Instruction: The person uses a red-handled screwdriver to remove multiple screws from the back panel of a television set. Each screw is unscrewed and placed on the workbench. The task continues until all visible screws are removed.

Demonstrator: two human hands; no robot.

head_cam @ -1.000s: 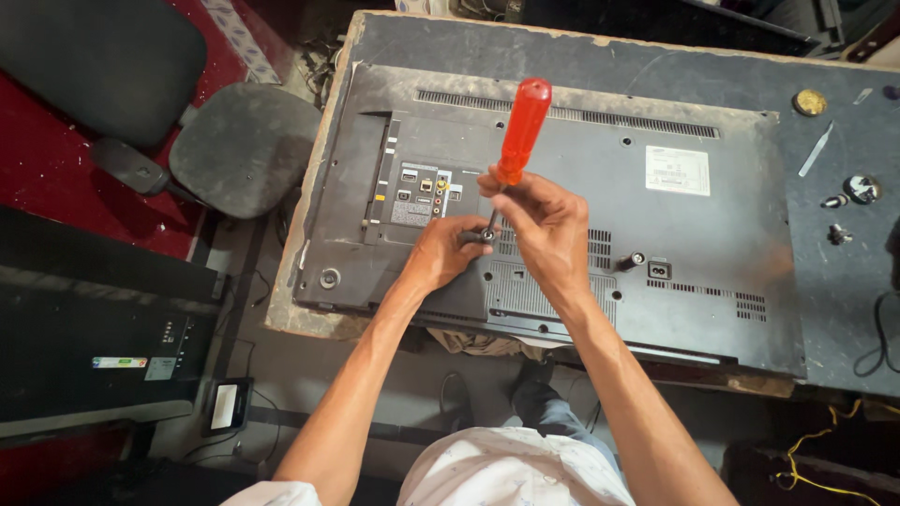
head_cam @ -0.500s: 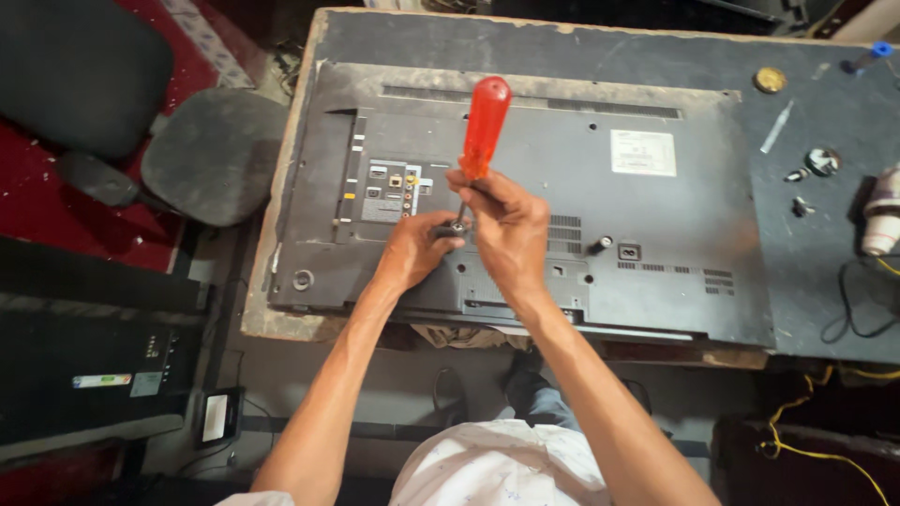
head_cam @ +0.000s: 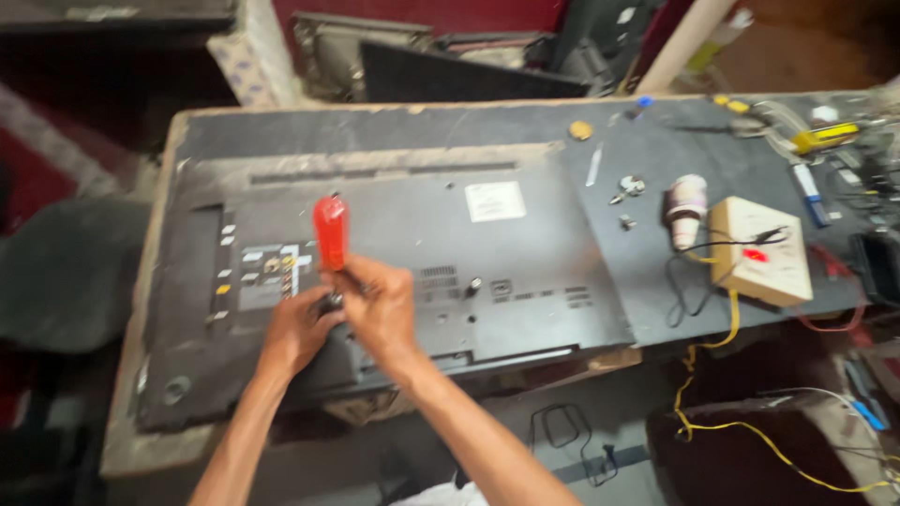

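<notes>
In the head view, left of the frame's centre, the right hand (head_cam: 380,305) is closed around a red-handled screwdriver (head_cam: 330,234) standing upright on the grey back panel of a television (head_cam: 525,253). The left hand (head_cam: 295,328) pinches the shaft at its foot. A beige box (head_cam: 759,248) sits at right.

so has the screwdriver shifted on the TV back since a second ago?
No. The screwdriver stands at the same spot just right of the port panel, right hand gripping it; only the camera moved.
</notes>
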